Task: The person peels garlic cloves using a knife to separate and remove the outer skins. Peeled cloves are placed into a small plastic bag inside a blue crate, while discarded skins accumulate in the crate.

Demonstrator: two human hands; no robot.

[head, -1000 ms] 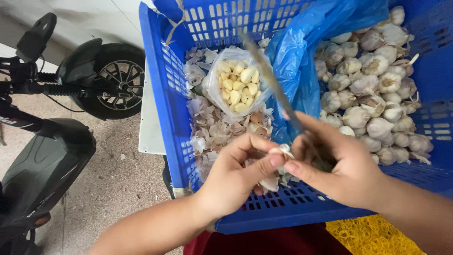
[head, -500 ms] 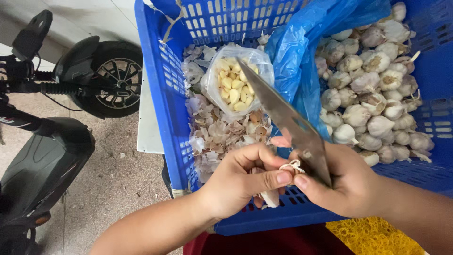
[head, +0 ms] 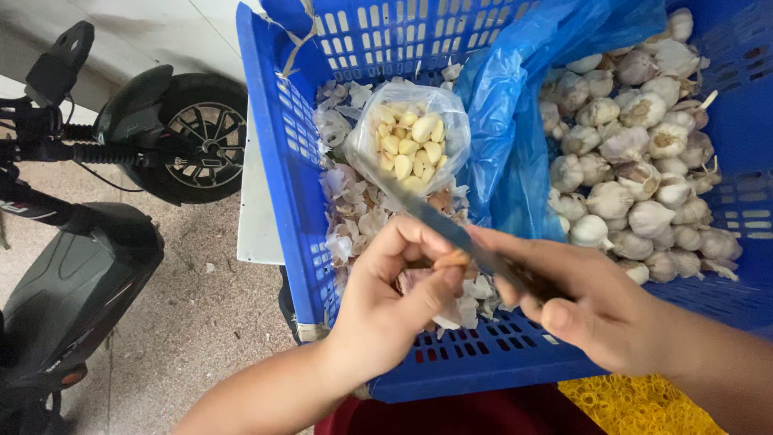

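My left hand [head: 386,310] pinches a garlic clove [head: 451,259] between thumb and fingers above the near wall of a blue plastic crate [head: 282,185]. My right hand [head: 596,310] grips a knife [head: 435,219] whose blade points up and left, its edge lying against the clove. Beneath the hands lie loose garlic skins [head: 354,209]. A clear bag of peeled cloves [head: 411,145] sits in the left part of the crate. Whole garlic bulbs [head: 636,177] fill the right part, behind a blue plastic sheet [head: 515,145].
A black scooter [head: 72,274] with its wheel [head: 193,141] stands on the speckled floor to the left. A white board [head: 256,209] leans beside the crate. Yellow rubber bands [head: 636,407] lie at the bottom right, next to dark red cloth [head: 451,415].
The knife blade has swung down from upright to lie flat across the clove. Both hands stay together over the crate's near wall, and a peeled tan clove now shows at my left thumb.
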